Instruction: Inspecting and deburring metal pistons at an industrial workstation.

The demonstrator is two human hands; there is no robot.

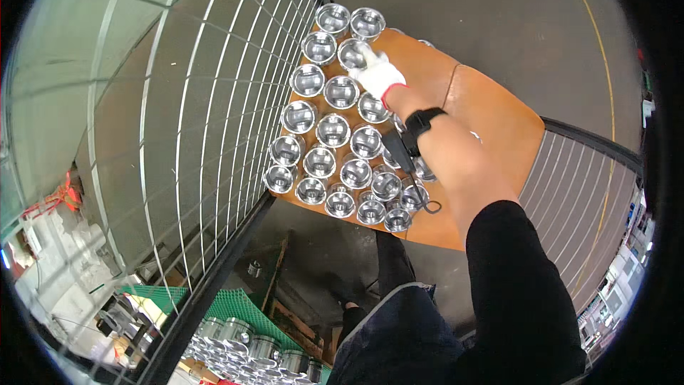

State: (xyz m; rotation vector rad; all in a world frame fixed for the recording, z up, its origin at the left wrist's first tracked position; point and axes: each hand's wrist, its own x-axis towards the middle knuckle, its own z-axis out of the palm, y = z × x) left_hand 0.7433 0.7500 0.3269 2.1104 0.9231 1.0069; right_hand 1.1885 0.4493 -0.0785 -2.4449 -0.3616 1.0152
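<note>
My right hand (377,73), in a white glove with a red cuff, reaches over the table to a shiny metal piston (351,53) in the far part of the rows. Its fingers and thumb lie at that piston's right rim and seem to grip it; the fingertips are partly hidden. Several similar pistons (341,92) stand upright around it, open side up. Below my wrist, a black-handled tool (400,152) with a thin rod ending in a ring lies across some pistons, partly behind my forearm. My left hand is out of sight.
The pistons stand on a brown board (491,103) with rounded corners. A wire mesh panel (206,100) rises along its left side, and another mesh panel (570,178) is at the right. More pistons (265,349) sit in a green-lined container (246,308) at the lower left.
</note>
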